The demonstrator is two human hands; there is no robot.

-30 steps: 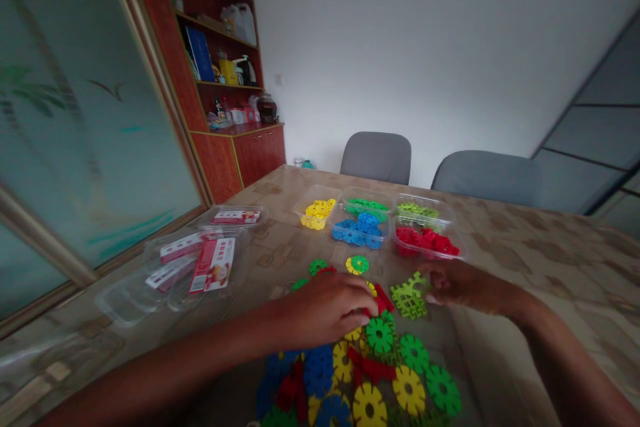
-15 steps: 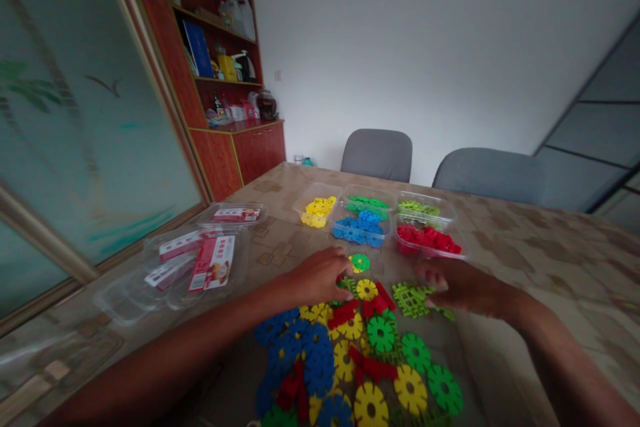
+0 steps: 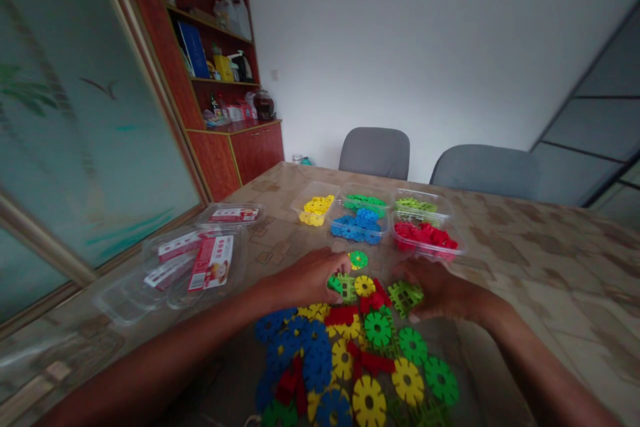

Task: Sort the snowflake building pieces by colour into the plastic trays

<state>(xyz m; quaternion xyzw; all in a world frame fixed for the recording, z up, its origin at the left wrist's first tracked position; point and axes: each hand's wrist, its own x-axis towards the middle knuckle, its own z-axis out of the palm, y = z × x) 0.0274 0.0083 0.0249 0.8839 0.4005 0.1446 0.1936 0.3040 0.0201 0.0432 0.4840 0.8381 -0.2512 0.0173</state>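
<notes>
Fingertips (image 3: 418,300) of our right hand (image 3: 436,287) are drawn together on the edge of a light-green lattice piece (image 3: 403,293), which lies at the far right edge of the mixed heap (image 3: 350,360). Our left hand (image 3: 311,277) is curled palm-down over a green piece (image 3: 341,285) at the heap's far edge; its fingers touch the piece, but we cannot tell whether they grip it or only rest on it.

Around both hands the heap spreads toward us: blue, yellow, red and green toothed discs, overlapping in no order. One green-and-yellow disc (image 3: 358,259) sits apart, just beyond the left hand.

Farther out stand five clear tubs, one colour in each: the yellow tub (image 3: 315,208), the blue tub (image 3: 357,231), the green tub (image 3: 367,201), the light-green tub (image 3: 421,205) and the red tub (image 3: 427,237). None looks full. We judge the sorting well begun but far from finished, since most pieces remain in the heap.

Clear labelled lids (image 3: 200,259) lie stacked to the left on the patterned table (image 3: 525,267).
</notes>
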